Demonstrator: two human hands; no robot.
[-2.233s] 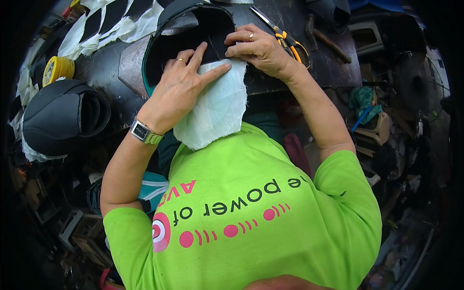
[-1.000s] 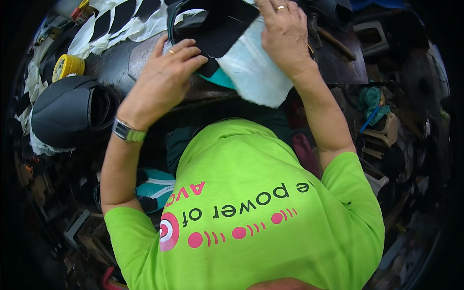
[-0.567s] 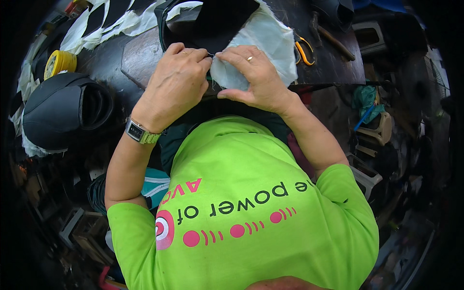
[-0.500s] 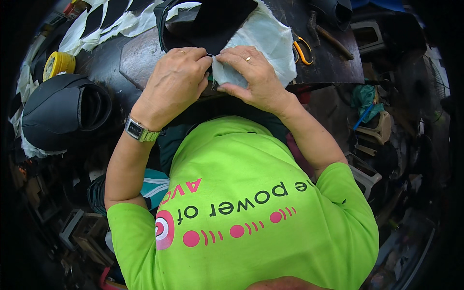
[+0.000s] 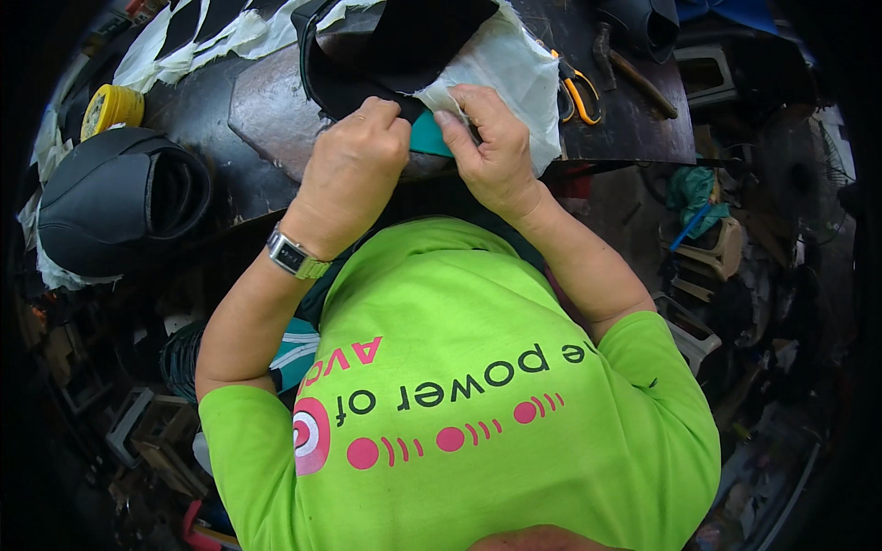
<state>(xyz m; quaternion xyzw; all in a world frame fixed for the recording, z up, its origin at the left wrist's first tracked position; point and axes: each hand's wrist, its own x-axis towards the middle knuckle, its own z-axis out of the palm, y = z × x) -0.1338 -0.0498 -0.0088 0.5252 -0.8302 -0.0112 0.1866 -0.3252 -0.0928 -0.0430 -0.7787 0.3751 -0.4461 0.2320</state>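
At the table's near edge, my left hand (image 5: 360,170) is closed, its fingers curled on the edge of a black sheet-like piece (image 5: 418,41). White cloth (image 5: 510,78) backs this piece and hangs out on its right side. My right hand (image 5: 491,147) pinches the near edge of the white cloth between thumb and fingers. Between the two hands shows a teal patch of material (image 5: 429,136), partly covered by my fingers. What exactly sits under the left fingertips is hidden. A flat brownish slab (image 5: 276,101) lies on the table beneath the work.
Left on the table stand a rolled black sheet (image 5: 110,202) and a yellow round tub (image 5: 112,110). White cloth scraps (image 5: 175,50) lie behind. Right of the work are orange-handled scissors or pliers (image 5: 579,96) and a hammer (image 5: 638,83). Plastic stools (image 5: 712,248) stand at right.
My left hand has turned and shifted slightly right. My right hand has lifted the cloth edge back, and the teal material now shows wide between the hands.
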